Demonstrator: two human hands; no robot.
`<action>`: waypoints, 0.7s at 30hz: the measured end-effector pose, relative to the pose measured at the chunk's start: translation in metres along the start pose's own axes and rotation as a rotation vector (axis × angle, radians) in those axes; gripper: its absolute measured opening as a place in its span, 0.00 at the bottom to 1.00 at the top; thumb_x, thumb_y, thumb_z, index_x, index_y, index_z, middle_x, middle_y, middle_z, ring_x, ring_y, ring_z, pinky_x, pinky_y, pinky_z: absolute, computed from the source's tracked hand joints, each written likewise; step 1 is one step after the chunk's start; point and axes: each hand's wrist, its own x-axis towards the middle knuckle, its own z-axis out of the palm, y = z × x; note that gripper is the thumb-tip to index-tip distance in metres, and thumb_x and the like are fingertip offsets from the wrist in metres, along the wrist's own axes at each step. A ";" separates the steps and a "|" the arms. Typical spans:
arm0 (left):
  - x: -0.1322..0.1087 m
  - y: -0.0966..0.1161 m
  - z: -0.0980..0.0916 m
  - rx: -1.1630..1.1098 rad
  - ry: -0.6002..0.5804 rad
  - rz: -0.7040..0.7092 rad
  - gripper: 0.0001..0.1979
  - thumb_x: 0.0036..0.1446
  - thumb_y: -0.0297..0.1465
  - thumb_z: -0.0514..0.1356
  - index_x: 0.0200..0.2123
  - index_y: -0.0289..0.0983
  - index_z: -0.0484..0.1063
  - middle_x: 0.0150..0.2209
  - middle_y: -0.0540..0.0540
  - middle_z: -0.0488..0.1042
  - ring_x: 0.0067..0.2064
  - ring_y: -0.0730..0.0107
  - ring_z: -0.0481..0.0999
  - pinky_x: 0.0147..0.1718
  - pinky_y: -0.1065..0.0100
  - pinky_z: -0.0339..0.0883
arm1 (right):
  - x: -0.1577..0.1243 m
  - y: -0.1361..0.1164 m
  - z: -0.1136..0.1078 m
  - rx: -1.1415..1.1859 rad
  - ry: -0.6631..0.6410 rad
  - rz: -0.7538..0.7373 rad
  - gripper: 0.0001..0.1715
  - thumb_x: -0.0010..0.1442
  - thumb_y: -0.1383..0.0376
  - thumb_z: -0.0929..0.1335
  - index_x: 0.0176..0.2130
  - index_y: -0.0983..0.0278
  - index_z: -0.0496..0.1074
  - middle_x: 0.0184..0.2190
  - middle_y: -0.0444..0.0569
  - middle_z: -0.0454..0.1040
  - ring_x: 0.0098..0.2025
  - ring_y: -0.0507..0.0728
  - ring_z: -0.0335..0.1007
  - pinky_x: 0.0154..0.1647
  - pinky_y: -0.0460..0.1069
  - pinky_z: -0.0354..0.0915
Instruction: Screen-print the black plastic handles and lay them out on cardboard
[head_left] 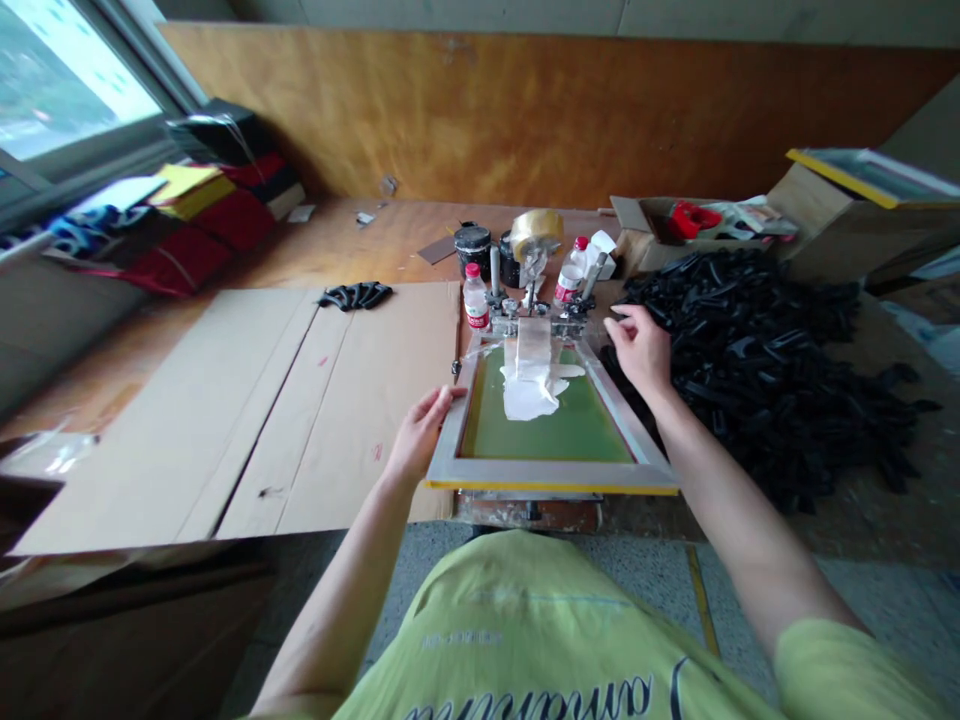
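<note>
In front of me a silk-screen printing frame [551,474] with green mesh sits tilted in a metal clamp [566,326]. White ink [529,400] lies on the mesh around a tape-covered squeegee [534,345]. My left hand [424,430] is at the frame's left edge, its fingers closed together; what they pinch, if anything, is hidden by the rim. Just above those fingers a small black piece [455,369] shows. My right hand [641,348] hovers right of the frame, beside a heap of black tube-like pieces [750,350]. Its fingers are apart, with nothing visible between them.
Flattened cardboard [300,420] covers the left side, with a short row of black pieces [355,295] on it. Behind the clamp stand bottles [475,300], ink jars [472,250] and a tape roll [536,230]. An open carton [637,240] stands back right.
</note>
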 end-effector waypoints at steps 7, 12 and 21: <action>0.047 0.072 0.034 -0.080 0.030 0.326 0.30 0.59 0.57 0.52 0.47 0.38 0.71 0.43 0.40 0.77 0.46 0.61 0.77 0.36 0.65 0.74 | -0.095 0.021 0.055 -0.127 -0.406 0.019 0.16 0.61 0.52 0.68 0.35 0.63 0.74 0.37 0.52 0.77 0.43 0.59 0.70 0.47 0.52 0.64; 0.031 0.036 0.051 -0.148 0.168 0.252 0.29 0.59 0.56 0.54 0.50 0.40 0.68 0.43 0.42 0.78 0.43 0.64 0.78 0.35 0.67 0.73 | -0.127 -0.015 0.076 -0.304 -0.561 -0.021 0.09 0.65 0.59 0.67 0.37 0.64 0.71 0.39 0.55 0.76 0.47 0.60 0.69 0.45 0.51 0.62; -0.047 -0.099 0.085 -0.406 -0.011 -0.538 0.23 0.59 0.52 0.58 0.39 0.36 0.71 0.36 0.42 0.78 0.39 0.63 0.79 0.33 0.66 0.73 | -0.188 -0.086 0.086 -0.058 -0.546 -0.326 0.06 0.67 0.68 0.64 0.39 0.62 0.71 0.40 0.53 0.74 0.44 0.59 0.68 0.45 0.52 0.64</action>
